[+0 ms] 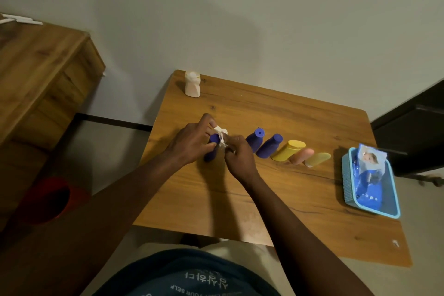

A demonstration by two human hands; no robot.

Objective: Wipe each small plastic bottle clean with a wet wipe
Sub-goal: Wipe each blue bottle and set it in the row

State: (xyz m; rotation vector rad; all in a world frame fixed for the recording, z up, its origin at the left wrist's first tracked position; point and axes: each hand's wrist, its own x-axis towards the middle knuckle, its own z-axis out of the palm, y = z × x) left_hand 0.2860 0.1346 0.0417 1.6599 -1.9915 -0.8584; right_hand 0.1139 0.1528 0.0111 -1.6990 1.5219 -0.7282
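My left hand (pixel 192 143) grips a small purple bottle (pixel 212 150) above the wooden table (pixel 264 199). My right hand (pixel 236 155) presses a crumpled white wet wipe (pixel 222 137) against the bottle's upper part. To the right stands a row of bottles: two purple ones (pixel 255 139) (pixel 270 146), a yellow one (pixel 289 150), a pink one (pixel 302 156) and a pale yellow one (pixel 318 159). A white bottle (pixel 192 84) stands alone at the table's far left corner.
A light blue basket (pixel 346 180) holding a blue wet-wipe pack (pixel 368 170) sits at the table's right side. A wooden cabinet (pixel 43 74) stands to the left, a red bin (pixel 48 199) on the floor below it. A dark door is at the right.
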